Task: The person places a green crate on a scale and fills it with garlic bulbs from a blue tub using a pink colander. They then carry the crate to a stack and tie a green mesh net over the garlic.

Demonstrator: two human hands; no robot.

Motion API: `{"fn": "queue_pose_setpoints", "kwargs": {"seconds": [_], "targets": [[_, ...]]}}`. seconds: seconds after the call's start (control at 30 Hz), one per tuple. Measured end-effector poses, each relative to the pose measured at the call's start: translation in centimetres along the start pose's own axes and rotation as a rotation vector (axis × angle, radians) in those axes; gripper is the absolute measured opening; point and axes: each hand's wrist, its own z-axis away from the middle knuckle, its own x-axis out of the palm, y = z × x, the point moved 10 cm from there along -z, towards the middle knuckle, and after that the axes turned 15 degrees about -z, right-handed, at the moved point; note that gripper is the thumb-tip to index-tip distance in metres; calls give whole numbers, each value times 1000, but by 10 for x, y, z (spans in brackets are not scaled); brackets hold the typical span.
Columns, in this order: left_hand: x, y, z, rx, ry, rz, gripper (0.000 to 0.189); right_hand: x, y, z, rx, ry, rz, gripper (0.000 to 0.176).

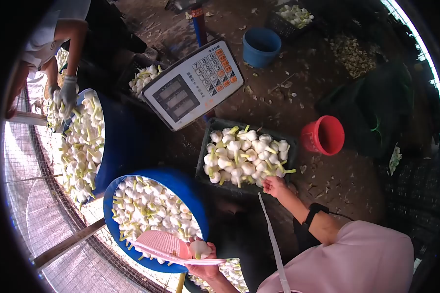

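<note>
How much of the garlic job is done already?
Done: the dark plastic crate is heaped with white garlic bulbs. In hand: the right hand touches bulbs at the crate's near edge; the left hand holds a pink plastic scoop and one loose bulb in its grip. Left: the round blue tub beside it is full to the rim, so plenty seems to remain.

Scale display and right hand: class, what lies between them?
A dark crate heaped with garlic bulbs lies between scale display and right hand, in the head view.
</note>
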Motion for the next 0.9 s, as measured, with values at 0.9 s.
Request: {"fn": "queue_pose_setpoints", "kwargs": {"seconds": [0.9], "targets": [[-130, 49, -22, -60, 651, -118, 84, -33, 25, 45, 106, -55, 320, 13]]}}
